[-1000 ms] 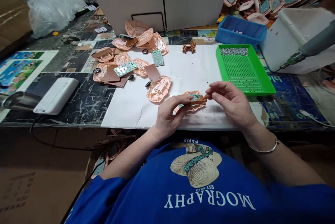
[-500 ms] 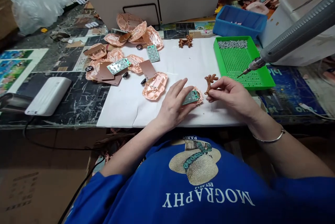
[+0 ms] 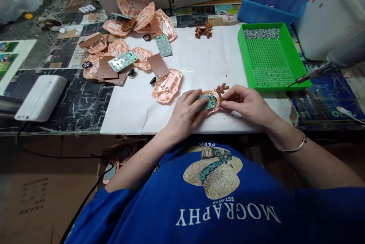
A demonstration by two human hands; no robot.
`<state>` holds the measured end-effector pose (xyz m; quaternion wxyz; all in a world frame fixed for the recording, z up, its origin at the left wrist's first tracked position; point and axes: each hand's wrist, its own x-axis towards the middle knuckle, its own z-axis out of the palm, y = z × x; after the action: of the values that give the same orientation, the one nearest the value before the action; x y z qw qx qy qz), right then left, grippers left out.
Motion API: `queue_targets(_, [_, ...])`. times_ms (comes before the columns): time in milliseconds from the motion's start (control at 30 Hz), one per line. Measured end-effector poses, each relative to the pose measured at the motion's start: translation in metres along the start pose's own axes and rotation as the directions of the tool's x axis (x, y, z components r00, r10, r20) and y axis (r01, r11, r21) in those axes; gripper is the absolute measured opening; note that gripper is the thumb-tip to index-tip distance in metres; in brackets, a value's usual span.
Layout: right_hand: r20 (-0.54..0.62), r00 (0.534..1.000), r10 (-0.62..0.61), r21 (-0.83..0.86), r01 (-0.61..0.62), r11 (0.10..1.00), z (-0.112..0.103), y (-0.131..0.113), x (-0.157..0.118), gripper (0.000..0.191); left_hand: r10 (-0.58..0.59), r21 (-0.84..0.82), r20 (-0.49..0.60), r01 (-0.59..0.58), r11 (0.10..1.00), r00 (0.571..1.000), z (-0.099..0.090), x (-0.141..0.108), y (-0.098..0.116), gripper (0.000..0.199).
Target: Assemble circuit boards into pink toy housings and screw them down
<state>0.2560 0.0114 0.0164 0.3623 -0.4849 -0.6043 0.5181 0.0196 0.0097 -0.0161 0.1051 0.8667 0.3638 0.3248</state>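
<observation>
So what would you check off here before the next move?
1. Left hand steadying the pale-pink plastic shell at the near edge of the white work surface: ok.
2. Brown plastic antler-shaped piece gripped in the right hand's fingertips: ok.
3. That piece fully seated at the shell's end: cannot tell.
4. Green circuit board lying over the shell: ok, though the left fingers partly cover it.
5. Small silvery metal parts at hand in the bright green plastic tray: ok.
6. Thin tip of the grey powered driver away from both hands: ok, it is by the tray's near right corner.
</observation>
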Motion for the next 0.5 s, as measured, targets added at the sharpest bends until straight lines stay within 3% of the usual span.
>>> queue_targets(167, [-0.032, 0.999, -0.011, -0.157, 0.006, 0.988, 0.003, -0.006, 0.001, 0.023, 0.006, -0.015, -0.019, -0.006, 1.000, 1.000, 0.002, 0.001, -0.002, 0.030])
queue_targets(367, [0.040, 0.997, 0.066, -0.151, -0.060, 0.987, -0.001, -0.009, 0.011, 0.025, 0.013, -0.036, -0.004, -0.014, 0.999, 1.000, 0.001, 0.003, -0.003, 0.029])
queue_targets(500, [0.064, 0.998, 0.001, -0.321, 0.019, 0.947, -0.002, -0.011, 0.012, 0.017, 0.035, -0.003, -0.012, -0.035, 0.999, 0.999, 0.001, 0.004, -0.003, 0.028])
